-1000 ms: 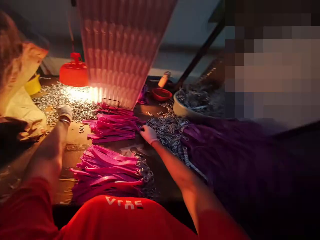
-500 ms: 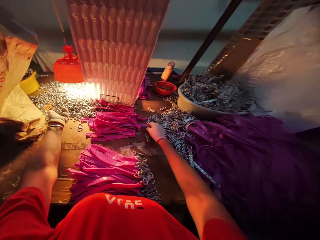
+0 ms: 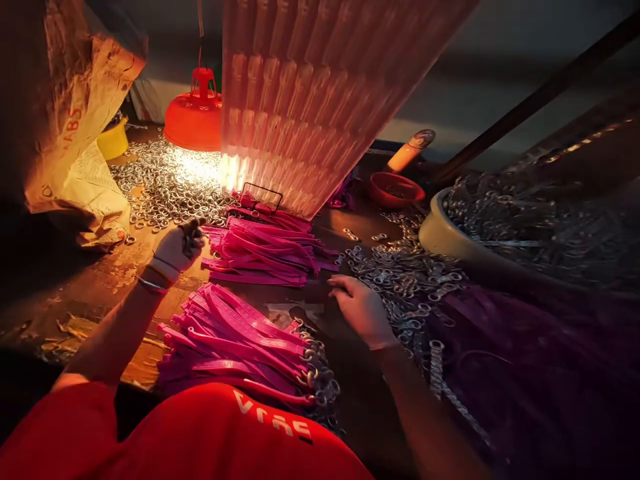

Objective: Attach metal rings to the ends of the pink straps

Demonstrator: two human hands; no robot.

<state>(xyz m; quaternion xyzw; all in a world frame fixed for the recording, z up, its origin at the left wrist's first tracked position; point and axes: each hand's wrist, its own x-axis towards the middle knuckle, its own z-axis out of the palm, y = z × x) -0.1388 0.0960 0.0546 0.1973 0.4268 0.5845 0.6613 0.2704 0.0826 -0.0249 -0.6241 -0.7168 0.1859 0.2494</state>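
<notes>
My left hand, with dark-covered fingertips, is closed beside the left ends of the upper bundle of pink straps; what its curled fingers hold is too small to make out. My right hand hovers over the table just off the bundle's right ends. Its fingers are drawn together, and anything pinched in them is hidden. Nearer my body lies a second bundle of pink straps, with metal rings on its right ends. Past my left hand spreads a pile of small metal rings.
A red lamp hangs over the ring pile beside a corrugated clear sheet. To the right are loose metal links, a red bowl, a pale basin of metal parts and dark purple straps. A paper sack stands left.
My left hand has come out of the ring pile to the strap ends, its fingers now curled. My right hand has drawn back toward me from the straps' right ends. The view has shifted left.
</notes>
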